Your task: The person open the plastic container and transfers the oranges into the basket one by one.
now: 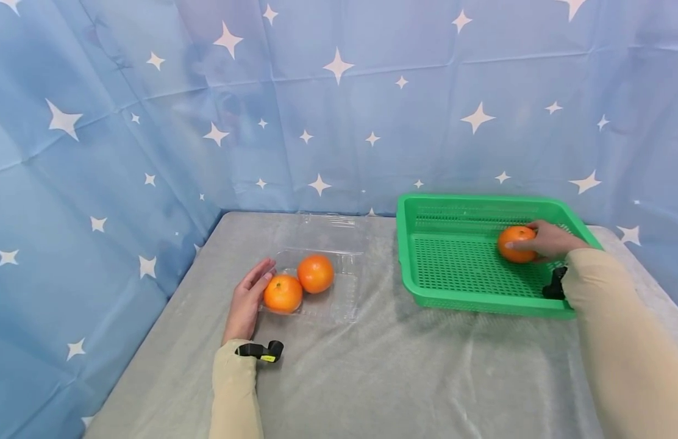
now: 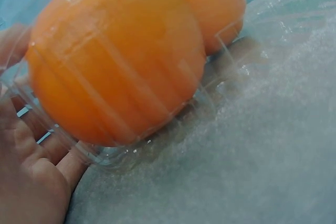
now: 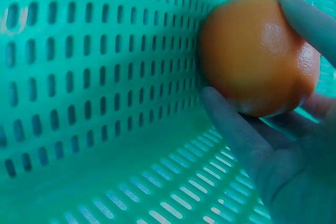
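Observation:
Inside the green basket (image 1: 446, 297), toward its right end, my right hand (image 1: 553, 239) grips an orange (image 1: 516, 245). The right wrist view shows thumb and fingers round that orange (image 3: 257, 53), close to the slotted wall. On the left, a clear plastic clamshell box (image 1: 347, 299) lies with its lid folded back. It holds two oranges, a front one (image 1: 283, 294) and a back one (image 1: 316, 274). Against the box's left side rests my left hand (image 1: 248, 300), its fingers extended along the outer wall beside the front orange (image 2: 115, 61).
A grey cloth (image 1: 372, 378) covers the table. Blue curtains (image 1: 339, 122) with white stars hang behind it and on the left. The basket stands at the back right, apart from the box. Each wrist wears a small black camera (image 1: 270, 351).

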`<state>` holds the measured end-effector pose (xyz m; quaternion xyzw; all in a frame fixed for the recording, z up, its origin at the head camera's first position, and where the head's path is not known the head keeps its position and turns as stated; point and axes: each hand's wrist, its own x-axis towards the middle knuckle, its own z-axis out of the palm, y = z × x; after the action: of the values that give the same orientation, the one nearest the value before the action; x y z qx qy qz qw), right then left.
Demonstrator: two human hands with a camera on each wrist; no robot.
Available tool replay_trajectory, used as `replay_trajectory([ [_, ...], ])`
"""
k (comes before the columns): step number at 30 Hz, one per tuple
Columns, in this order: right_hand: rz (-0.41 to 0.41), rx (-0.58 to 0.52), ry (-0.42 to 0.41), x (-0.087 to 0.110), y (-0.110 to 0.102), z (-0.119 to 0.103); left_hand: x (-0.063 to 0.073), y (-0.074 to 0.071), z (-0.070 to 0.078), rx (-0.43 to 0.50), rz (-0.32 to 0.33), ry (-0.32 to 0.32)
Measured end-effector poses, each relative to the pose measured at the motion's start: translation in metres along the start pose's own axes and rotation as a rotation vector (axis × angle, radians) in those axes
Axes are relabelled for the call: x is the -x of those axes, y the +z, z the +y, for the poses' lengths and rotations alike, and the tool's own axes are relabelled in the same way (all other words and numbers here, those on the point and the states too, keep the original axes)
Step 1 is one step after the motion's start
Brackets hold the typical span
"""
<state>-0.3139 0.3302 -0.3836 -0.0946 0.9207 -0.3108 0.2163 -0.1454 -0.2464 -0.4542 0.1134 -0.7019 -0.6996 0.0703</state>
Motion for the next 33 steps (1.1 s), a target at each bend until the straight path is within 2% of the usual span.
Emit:
replay_trajectory([
  [10, 0.011, -0.009, 0.015, -0.007, 0.0028, -0.003, 0.0, -0.0065, 0.0027, -0.006, 0.002, 0.007],
  [24, 0.01, -0.004, 0.04, -0.0046, -0.0001, 0.0067, 0.0003, 0.0003, 0.0026, -0.004, -0.001, 0.0],
  [33, 0.015, -0.021, 0.0, -0.0058, 0.0014, 0.0065, -0.0005, 0.0005, 0.0, -0.003, 0.011, 0.0],
])
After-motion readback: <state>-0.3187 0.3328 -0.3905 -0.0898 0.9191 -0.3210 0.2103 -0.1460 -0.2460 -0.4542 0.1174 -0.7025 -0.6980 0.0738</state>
